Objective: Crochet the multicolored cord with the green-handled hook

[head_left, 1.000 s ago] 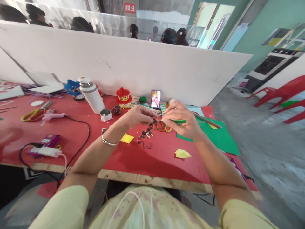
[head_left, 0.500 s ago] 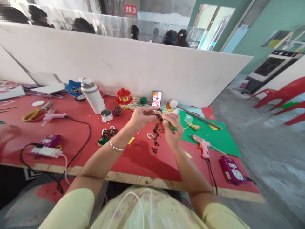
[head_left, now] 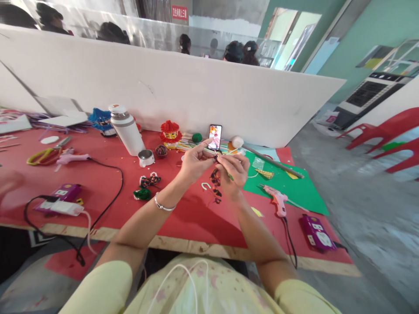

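My left hand (head_left: 195, 165) pinches the top of a dark yarn strip flecked with orange and red, its index finger stretched up in front of the phone. The curly yarn strip (head_left: 215, 185) dangles below the fingertips over the red tabletop. My right hand (head_left: 234, 172) meets the left at the strip's top end, its fingers closed round a green-handled crochet hook (head_left: 231, 177), mostly covered by the hand. Just beyond both hands a phone (head_left: 214, 134) leans upright with a lit screen. Beside the strip lies a small white hook-shaped piece (head_left: 206, 186).
A white thermos (head_left: 127, 131), metal cup (head_left: 145, 158) and yarn pieces stand left. Pink glue guns (head_left: 278, 200) and purple power strips (head_left: 317, 233) trail cords on both sides. Yellow-handled scissors (head_left: 44, 157) lie left, near a co-worker's blurred hand (head_left: 9, 182). A white partition (head_left: 183, 91) rises behind.
My left index finger has stretched upward. My right hand has turned and moved slightly left, hiding more of the green handle. The hanging strip has shifted slightly.
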`<state>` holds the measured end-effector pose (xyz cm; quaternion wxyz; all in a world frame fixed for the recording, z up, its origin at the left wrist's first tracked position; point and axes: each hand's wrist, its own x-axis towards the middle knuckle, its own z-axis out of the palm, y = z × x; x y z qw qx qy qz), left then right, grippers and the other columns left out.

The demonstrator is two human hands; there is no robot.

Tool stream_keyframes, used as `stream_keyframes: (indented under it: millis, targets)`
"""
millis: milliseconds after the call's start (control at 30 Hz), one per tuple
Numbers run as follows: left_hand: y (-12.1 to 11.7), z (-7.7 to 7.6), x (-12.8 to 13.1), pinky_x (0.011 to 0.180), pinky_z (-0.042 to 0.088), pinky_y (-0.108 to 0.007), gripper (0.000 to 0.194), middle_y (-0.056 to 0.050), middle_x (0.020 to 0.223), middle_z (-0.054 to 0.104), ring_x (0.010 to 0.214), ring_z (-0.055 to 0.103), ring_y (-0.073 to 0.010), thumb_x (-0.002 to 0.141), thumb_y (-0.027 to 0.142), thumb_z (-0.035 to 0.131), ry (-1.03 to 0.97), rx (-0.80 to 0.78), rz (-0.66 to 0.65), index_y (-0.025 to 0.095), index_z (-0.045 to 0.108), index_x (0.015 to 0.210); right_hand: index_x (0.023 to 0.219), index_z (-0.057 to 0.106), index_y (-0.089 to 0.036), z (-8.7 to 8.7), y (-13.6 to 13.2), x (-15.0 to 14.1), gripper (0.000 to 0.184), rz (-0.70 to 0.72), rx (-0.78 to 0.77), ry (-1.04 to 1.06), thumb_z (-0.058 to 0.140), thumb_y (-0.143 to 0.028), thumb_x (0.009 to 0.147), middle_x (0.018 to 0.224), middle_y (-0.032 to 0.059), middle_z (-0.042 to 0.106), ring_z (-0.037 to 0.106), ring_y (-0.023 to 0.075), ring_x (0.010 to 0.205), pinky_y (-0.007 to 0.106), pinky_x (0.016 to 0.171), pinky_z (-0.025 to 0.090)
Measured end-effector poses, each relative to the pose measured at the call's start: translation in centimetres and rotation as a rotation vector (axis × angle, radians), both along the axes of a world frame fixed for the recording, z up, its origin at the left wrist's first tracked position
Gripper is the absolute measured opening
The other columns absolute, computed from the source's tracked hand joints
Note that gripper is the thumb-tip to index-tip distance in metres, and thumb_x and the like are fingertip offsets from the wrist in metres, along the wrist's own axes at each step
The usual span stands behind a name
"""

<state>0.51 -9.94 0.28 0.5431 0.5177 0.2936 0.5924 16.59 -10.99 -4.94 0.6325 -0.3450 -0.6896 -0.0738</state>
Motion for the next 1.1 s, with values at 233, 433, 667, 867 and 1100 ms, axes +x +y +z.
stream_keyframes:
  millis: [233, 433, 667, 867, 1100]
  targets:
    - [-0.1, 1.2, -1.8, 0.063, 0.048, -0.022, 0.066, 0.004, 0.073, 0.069, 0.064, 0.061, -0.0074, 0.062, 0.012, 0.09, -0.096, -0.229, -0.22, 0.015, 0.079, 0.128, 0.116, 0.081, -0.044, 1.0, 0.9, 0.7, 0.02, 0.22, 0.04, 0.044, 0.073, -0.041, 0.098, 0.107, 0.0005, 0.085, 0.071, 0.0277, 0.106, 0.054, 0.101, 0.056]
    - [0.8, 1.8, -4.0, 0.055, 0.041, -0.023, 0.057, 0.002, 0.074, 0.069, 0.062, 0.058, -0.0084, 0.06, 0.007, 0.085, 0.092, -0.204, -0.314, 0.017, 0.085, 0.117, 0.117, 0.082, -0.047, 4.3, 1.5, 4.6, 0.024, 0.473, -0.104, -0.184, 0.079, -0.048, 0.093, 0.107, -0.0035, 0.088, 0.073, 0.028, 0.108, 0.055, 0.102, 0.057]
    - [1.3, 1.9, -3.9, 0.053, 0.037, -0.023, 0.055, 0.001, 0.075, 0.067, 0.06, 0.053, -0.0077, 0.058, 0.009, 0.082, 0.165, -0.161, -0.318, 0.02, 0.088, 0.112, 0.115, 0.084, -0.045, 7.2, 0.6, 6.3, 0.022, 0.521, -0.186, -0.317, 0.079, -0.044, 0.094, 0.107, -0.0037, 0.089, 0.074, 0.0273, 0.107, 0.053, 0.102, 0.055]
    - [0.9, 2.7, -3.9, 0.054, 0.038, -0.024, 0.055, 0.0, 0.076, 0.068, 0.062, 0.055, -0.0092, 0.057, 0.009, 0.079, 0.225, -0.178, -0.365, 0.019, 0.089, 0.11, 0.109, 0.085, -0.044, 7.4, 0.3, 6.1, 0.016, 0.587, -0.24, -0.258, 0.079, -0.039, 0.095, 0.099, -0.0029, 0.089, 0.077, 0.0252, 0.098, 0.053, 0.099, 0.057]
    - [0.8, 3.0, -4.0, 0.054, 0.038, -0.024, 0.05, 0.0, 0.073, 0.067, 0.059, 0.053, -0.0086, 0.059, 0.011, 0.078, 0.228, -0.178, -0.389, 0.018, 0.089, 0.108, 0.103, 0.088, -0.038, 7.3, 0.1, 6.2, 0.014, 0.659, -0.309, -0.126, 0.078, -0.044, 0.095, 0.092, 0.0017, 0.087, 0.076, 0.0255, 0.095, 0.051, 0.096, 0.06]
